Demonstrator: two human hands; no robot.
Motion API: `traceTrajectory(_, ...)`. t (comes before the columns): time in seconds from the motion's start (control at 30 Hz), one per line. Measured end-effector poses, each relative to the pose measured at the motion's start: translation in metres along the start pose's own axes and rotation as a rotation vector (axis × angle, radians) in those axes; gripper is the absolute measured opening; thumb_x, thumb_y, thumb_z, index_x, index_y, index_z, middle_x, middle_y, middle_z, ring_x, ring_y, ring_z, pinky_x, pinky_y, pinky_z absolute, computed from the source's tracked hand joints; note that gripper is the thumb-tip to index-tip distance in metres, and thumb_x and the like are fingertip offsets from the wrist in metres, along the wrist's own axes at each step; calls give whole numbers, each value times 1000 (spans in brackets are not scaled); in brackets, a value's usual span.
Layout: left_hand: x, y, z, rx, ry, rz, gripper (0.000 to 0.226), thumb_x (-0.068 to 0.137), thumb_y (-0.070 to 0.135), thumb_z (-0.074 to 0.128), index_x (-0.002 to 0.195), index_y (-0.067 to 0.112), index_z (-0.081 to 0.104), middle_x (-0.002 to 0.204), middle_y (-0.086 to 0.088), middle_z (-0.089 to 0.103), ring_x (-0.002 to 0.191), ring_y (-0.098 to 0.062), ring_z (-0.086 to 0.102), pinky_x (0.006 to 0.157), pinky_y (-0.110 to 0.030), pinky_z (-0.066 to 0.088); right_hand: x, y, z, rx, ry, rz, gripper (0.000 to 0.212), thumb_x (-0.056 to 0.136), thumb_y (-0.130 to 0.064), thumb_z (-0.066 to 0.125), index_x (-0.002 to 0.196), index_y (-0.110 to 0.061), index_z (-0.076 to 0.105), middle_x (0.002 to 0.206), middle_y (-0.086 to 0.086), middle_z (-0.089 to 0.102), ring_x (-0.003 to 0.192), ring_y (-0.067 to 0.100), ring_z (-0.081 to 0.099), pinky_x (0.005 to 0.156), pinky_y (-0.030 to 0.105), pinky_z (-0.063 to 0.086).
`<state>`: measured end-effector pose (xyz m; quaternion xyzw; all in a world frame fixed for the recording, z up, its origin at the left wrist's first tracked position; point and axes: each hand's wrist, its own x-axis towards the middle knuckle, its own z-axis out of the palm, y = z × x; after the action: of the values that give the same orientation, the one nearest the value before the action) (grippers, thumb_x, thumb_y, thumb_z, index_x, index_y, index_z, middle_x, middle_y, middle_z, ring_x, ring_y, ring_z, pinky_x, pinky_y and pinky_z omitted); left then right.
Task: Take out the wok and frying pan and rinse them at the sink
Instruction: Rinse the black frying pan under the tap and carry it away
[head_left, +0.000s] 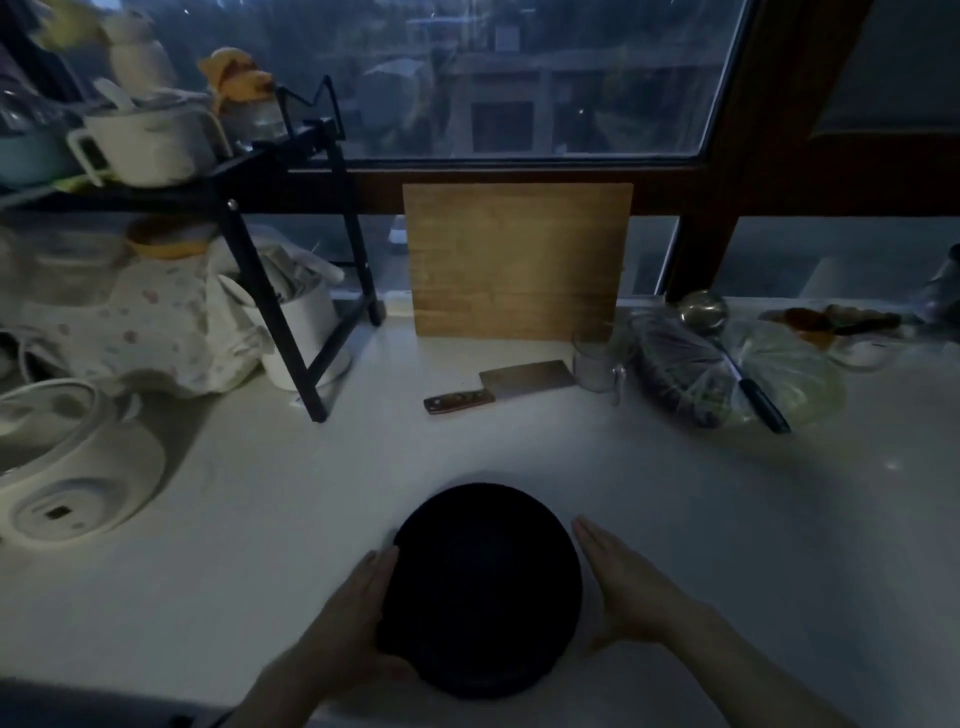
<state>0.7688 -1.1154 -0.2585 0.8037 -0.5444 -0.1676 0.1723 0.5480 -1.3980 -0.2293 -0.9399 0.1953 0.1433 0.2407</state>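
A round black pan (480, 592), wok or frying pan I cannot tell in this dim light, sits on the pale countertop (727, 519) right in front of me, near its front edge. My left hand (358, 618) lies flat against the pan's left side, fingers straight and together, thumb tucked under the near rim. My right hand (623, 582) is just beside the right side, fingers straight, palm facing the pan; whether it touches I cannot tell. Farther back a cleaver (506, 385) lies flat before a wooden cutting board (517, 260) leaning against the window. A white rice cooker (72, 467) stands at my left.
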Motion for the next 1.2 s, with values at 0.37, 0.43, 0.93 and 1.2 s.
traceTrajectory(0.37,-1,-17,21,-128,33,-92,119,55,90,50,138,51,-26,156,-4,5,143,-15,10,114,-21,13,15,3,3,168,-19,-118,149,36,-78,77,152,-21,3,152,-10,13,145,8,12,96,-7,-9)
traceTrajectory(0.43,1,-16,19,-124,-4,-103,119,50,95,44,130,54,-34,155,-2,-6,145,-13,3,115,-19,9,15,1,2,208,-15,-122,144,26,-91,60,141,-36,-8,146,-18,8,141,3,10,99,-6,-6)
traceTrajectory(0.93,18,-5,4,-285,38,68,124,60,64,80,145,45,-7,156,17,3,145,-4,6,116,-19,13,6,13,28,450,94,-101,139,44,-47,95,147,-46,1,152,-33,8,143,-3,16,116,32,32)
traceTrajectory(1.2,68,55,-23,-292,-51,210,129,51,68,82,145,31,2,146,35,1,137,14,6,111,-8,14,-56,30,2,542,296,-33,133,46,-53,93,140,-56,0,139,-52,2,133,-16,19,105,10,31)
